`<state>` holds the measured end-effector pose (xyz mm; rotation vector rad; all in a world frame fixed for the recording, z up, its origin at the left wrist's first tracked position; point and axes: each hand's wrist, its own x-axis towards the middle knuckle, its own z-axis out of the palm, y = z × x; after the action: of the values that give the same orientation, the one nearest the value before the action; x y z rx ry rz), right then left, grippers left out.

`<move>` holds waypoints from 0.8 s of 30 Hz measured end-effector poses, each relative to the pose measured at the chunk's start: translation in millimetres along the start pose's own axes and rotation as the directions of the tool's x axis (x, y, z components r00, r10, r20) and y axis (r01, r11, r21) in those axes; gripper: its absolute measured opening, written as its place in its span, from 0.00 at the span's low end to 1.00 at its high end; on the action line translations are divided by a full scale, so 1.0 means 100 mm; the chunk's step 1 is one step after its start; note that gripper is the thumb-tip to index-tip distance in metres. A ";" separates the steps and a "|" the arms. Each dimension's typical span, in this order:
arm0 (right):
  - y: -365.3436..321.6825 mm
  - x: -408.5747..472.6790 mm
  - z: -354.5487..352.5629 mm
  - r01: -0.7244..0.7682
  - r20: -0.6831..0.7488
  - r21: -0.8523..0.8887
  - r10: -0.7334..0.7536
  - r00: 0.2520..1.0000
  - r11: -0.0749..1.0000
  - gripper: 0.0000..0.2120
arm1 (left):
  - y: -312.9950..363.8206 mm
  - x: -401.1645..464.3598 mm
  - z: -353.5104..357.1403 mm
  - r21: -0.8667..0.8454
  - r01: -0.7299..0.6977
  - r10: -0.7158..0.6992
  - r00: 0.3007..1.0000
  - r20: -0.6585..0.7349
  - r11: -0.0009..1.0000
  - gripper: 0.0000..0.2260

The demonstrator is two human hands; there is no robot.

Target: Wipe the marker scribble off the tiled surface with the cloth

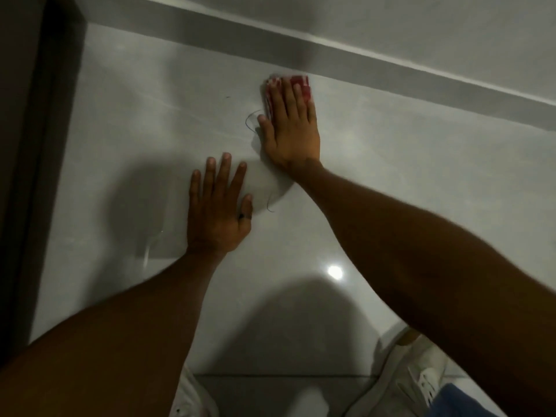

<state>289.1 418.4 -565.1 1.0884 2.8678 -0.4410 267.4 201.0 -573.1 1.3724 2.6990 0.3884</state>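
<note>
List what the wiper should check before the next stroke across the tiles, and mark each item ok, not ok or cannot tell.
1. Cloth under the right hand: ok, pressed flat.
2. Left hand braced on the tiled surface: ok, palm down.
3. Scribble gone: not ok, marker lines remain by the right thumb, another near the left thumb.
4. Cloth on the marks: not ok, it sits beyond them.
5. Cloth damp: cannot tell.

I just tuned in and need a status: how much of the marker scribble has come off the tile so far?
I can't tell how much is already gone. In hand: the right hand presses the red cloth flat on the tiled surface, while the left hand rests flat, empty. Left: thin marker lines beside the right thumb, another curl near the left thumb, plus a faint speck further left.
</note>
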 end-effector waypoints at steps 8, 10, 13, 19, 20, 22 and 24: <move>-0.14 -2.31 0.48 0.076 0.023 -0.009 -0.076 0.997 0.997 0.34 | -0.02 0.00 0.04 -0.039 0.000 -0.001 1.000 -0.017 0.999 0.29; -0.11 -2.41 0.50 0.084 0.021 -0.030 -0.083 0.996 0.996 0.34 | -0.02 0.00 0.04 -0.045 -0.006 0.004 0.999 -0.035 0.999 0.28; -0.06 -2.09 0.46 0.166 -0.004 -0.026 -0.166 0.986 0.986 0.32 | -0.01 0.01 0.04 -0.046 -0.003 0.002 1.000 -0.021 0.999 0.28; -0.16 -0.82 0.20 0.176 -0.028 -0.029 -0.177 0.984 0.984 0.31 | 0.00 0.02 0.01 0.012 0.017 -0.017 1.000 0.005 1.000 0.28; -0.19 -0.57 0.16 0.178 -0.036 -0.026 -0.179 0.983 0.984 0.31 | 0.00 0.02 -0.01 0.013 0.017 -0.017 1.000 0.012 1.000 0.28; -0.28 -0.20 0.09 0.102 -0.021 0.000 -0.102 0.995 0.995 0.31 | 0.01 0.03 -0.02 0.023 0.017 -0.018 0.999 0.044 1.000 0.29; -0.44 -0.10 0.07 0.045 -0.004 0.035 -0.045 0.999 0.998 0.32 | 0.00 0.04 -0.01 0.034 0.023 -0.025 0.997 0.073 0.999 0.29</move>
<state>267.3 378.8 -560.0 1.0329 2.9032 -0.4942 264.7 204.4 -571.5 1.3341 2.6709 0.2866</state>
